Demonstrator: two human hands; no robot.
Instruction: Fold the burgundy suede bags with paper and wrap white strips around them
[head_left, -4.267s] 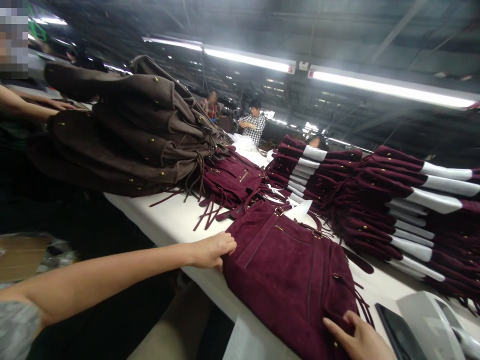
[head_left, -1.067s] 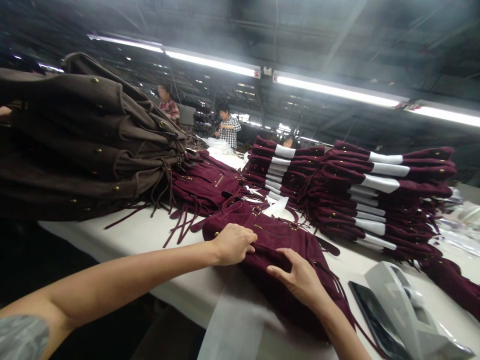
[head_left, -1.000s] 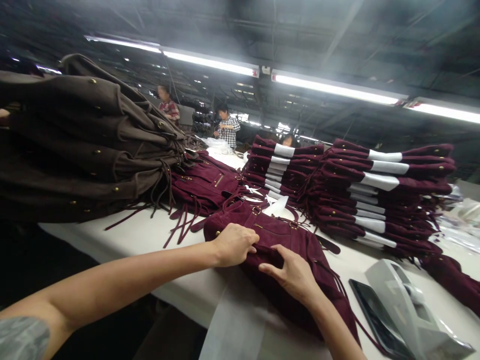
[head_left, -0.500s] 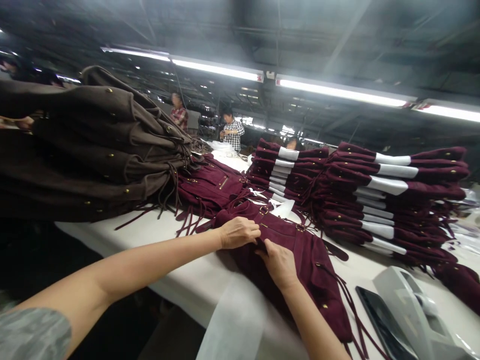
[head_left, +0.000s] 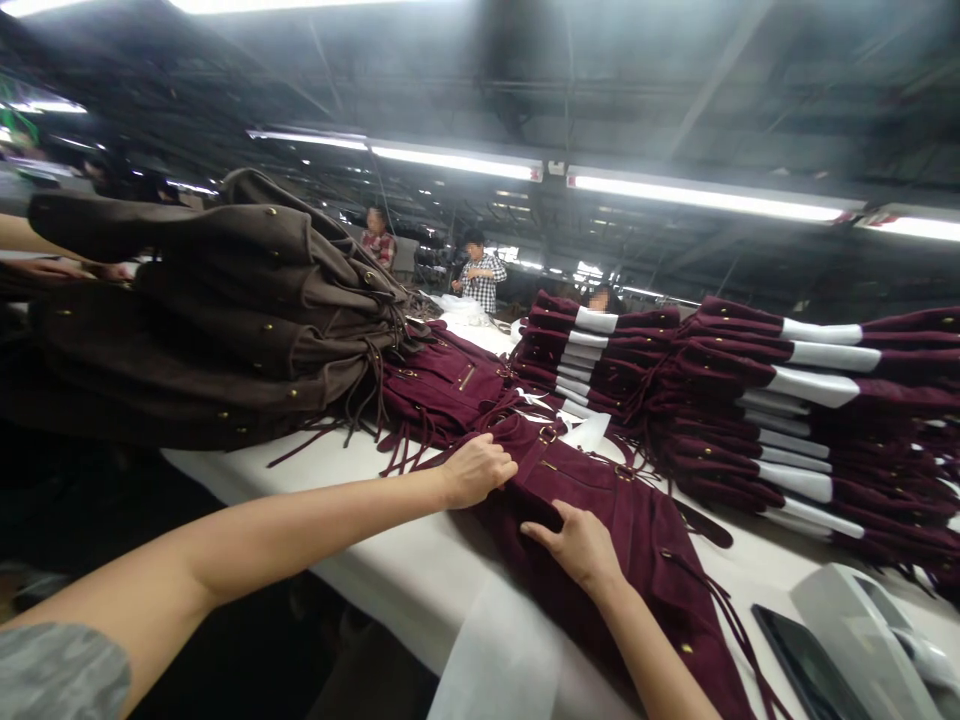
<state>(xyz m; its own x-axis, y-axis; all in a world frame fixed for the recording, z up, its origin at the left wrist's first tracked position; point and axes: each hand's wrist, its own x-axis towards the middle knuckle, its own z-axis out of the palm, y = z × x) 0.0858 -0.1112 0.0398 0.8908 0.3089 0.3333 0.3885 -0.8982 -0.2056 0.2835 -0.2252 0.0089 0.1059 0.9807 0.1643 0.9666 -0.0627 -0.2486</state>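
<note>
A burgundy handbag [head_left: 645,530] with gold buckles, a zip and long thin cords lies across the front of the table. My left hand [head_left: 478,470] is closed on the bag's upper left edge, its fingers curled in. Lower down and to the right, my right hand [head_left: 577,545] rests against the same bag, thumb and fingers apart; some fingertips are hidden by the hand. A strip of white sheet [head_left: 495,650] hangs over the table edge beside the bag.
Dark brown bags [head_left: 247,330] are heaped at left, with another person's arm [head_left: 45,265] behind them. Another burgundy bag [head_left: 442,385] lies beyond mine. Stacks of burgundy bags with white bands [head_left: 795,470] stand at right, near a dark phone-like slab [head_left: 802,660] and a grey-white device [head_left: 862,620].
My hands have moved apart: the right hand's thumb and fingers have spread, while the left stays closed on the bag's edge. The view has shifted left.
</note>
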